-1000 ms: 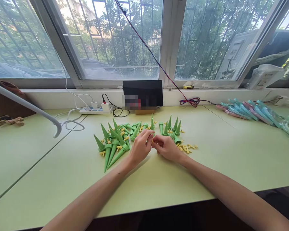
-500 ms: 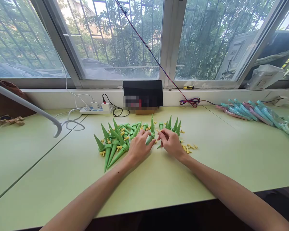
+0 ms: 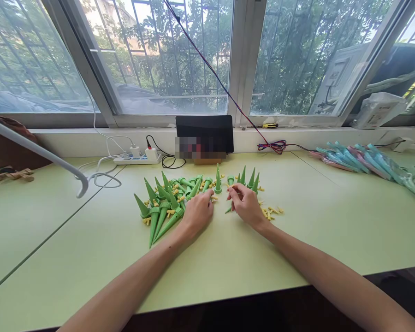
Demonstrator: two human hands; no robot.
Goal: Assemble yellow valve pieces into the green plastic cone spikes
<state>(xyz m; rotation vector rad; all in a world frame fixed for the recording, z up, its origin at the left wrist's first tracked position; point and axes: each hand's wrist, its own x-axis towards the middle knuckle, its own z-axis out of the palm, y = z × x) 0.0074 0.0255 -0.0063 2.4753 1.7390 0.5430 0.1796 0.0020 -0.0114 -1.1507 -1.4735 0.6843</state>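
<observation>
My left hand (image 3: 199, 211) is at the right side of a pile of green plastic watering spikes (image 3: 164, 210). Its fingers curl away from view, and what they hold, if anything, is hidden. My right hand (image 3: 246, 205) pinches a small yellow valve piece (image 3: 229, 186) between thumb and fingertips. A green tip (image 3: 228, 210) pokes out beneath that hand. Between the hands, just behind them, one green spike (image 3: 217, 182) stands point up. More upright spikes (image 3: 251, 179) stand behind my right hand. Loose yellow valve pieces (image 3: 270, 213) lie to its right.
A dark tablet (image 3: 204, 131) leans at the back by the window. Left of it are a white power strip (image 3: 137, 159) and cables. A white curved arm (image 3: 48, 159) reaches in from the left. Pink and blue bagged items (image 3: 366, 161) lie at the right.
My left hand has drawn slightly left and turned, its fingers curling in. The green piece that showed by its thumb is no longer visible there. My right hand is nearly unmoved.
</observation>
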